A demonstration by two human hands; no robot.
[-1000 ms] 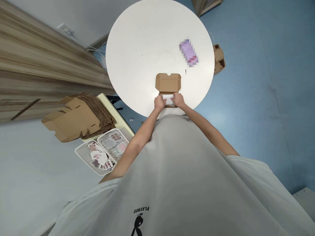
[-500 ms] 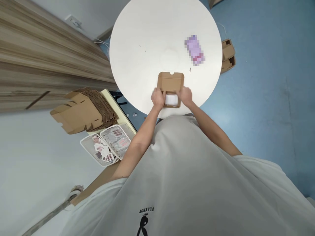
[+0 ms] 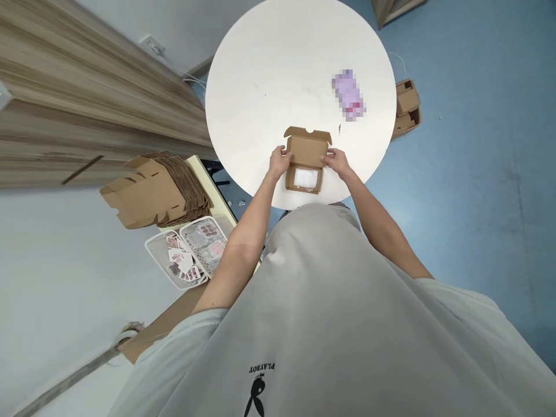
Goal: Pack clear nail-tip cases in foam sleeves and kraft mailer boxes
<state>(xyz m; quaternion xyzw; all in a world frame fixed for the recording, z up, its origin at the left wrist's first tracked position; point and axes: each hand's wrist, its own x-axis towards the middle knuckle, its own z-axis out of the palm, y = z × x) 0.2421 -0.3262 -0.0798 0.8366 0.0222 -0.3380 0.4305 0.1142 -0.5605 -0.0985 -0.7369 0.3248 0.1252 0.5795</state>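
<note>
Pinching one lid (image 3: pixel 307 150), left hand (image 3: pixel 279 161) and right hand (image 3: pixel 337 162) flank one box (image 3: pixel 290 177) holding one white packet (image 3: pixel 306 178).

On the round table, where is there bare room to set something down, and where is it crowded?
Widest: the round table left of the purple item, beyond the open box, barring specks. Narrower: between that item and the right rim. Crowded: the near edge, where the left hand and right hand hold the open box around a white packet.
</note>
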